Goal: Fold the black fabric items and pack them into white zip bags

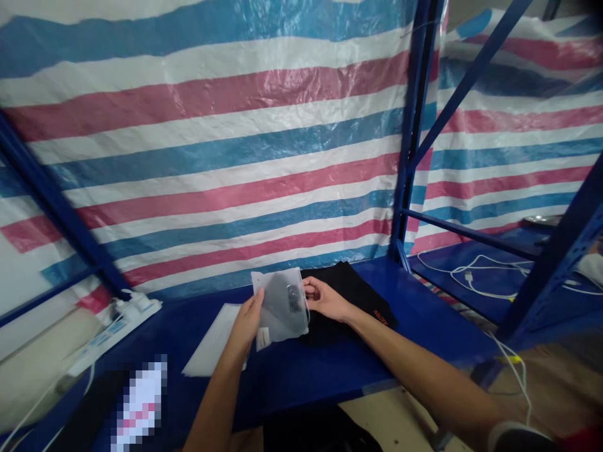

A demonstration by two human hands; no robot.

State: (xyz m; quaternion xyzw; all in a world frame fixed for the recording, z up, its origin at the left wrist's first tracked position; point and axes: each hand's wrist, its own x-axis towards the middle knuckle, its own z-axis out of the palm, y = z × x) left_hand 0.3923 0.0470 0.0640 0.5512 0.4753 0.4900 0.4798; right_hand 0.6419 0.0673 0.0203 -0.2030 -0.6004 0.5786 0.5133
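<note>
Thumb of the left hand [247, 317] presses flat on the front of the frosted bag [281, 317], at its left edge; its fingers go behind, so this hand is closed on the bag. The right hand [327, 301] has its fingers curled, almost closed, at the opposite edge of the bag; whether they pinch it, I cannot tell. So the bag lies between both hands, tilted, with its dark print beside the right fingertips and its white label [264, 338] below the left thumb.

Under the bag is the blue table [301, 383]. To the left of the bag lies a pile of whitish flat sheets [210, 345], and farther left a white power strip [113, 336] with plugs. Just behind the bag and to its right is a folded black cloth [351, 289] with orange letters. Beyond the bag hangs a striped plastic sheet [245, 176].
</note>
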